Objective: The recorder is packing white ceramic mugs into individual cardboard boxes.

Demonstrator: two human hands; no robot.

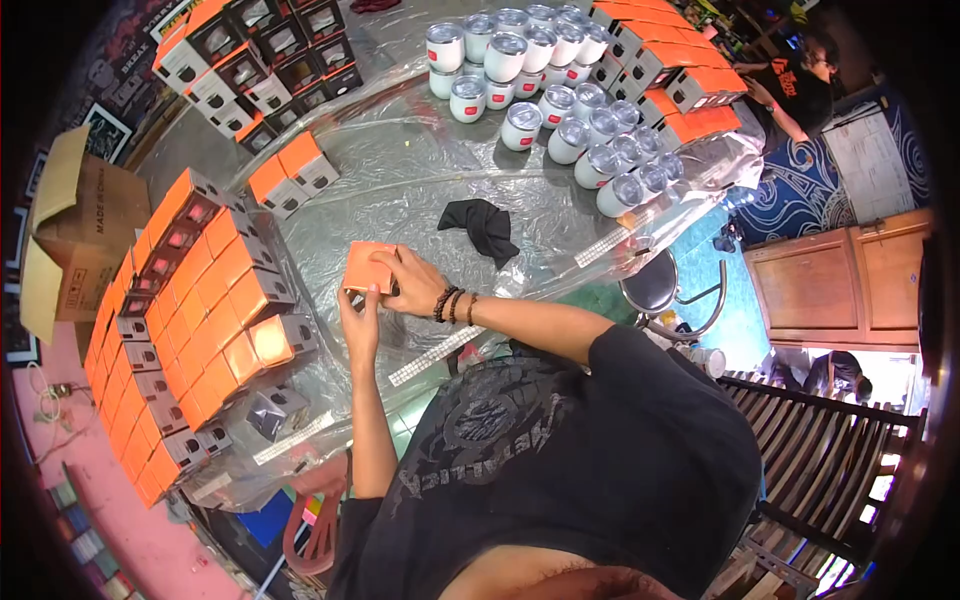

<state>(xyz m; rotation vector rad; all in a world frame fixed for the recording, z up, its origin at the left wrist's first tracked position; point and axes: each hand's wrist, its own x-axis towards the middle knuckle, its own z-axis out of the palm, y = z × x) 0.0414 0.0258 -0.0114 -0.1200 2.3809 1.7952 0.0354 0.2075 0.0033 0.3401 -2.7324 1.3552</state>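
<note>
An orange-topped box (366, 260) is held upright between my two hands over the plastic-covered table (360, 190). My left hand (361, 312) grips it from below at the near side, thumb raised against it. My right hand (408, 285) is closed on its right side, fingers over the orange face. A crumpled black cloth (475, 225) lies just beyond my right hand. To the left, many similar orange-and-grey boxes (200, 330) are packed in rows, and a small grey carton (277, 412) lies by the near edge.
More boxes stand at back left (250, 70) and back right (660, 60), near rows of white lidded tumblers (520, 125). An open cardboard carton (95, 230) is far left. Another person (790, 95) is at upper right. A stool (650, 283) and slatted wooden rack (820, 460) are right.
</note>
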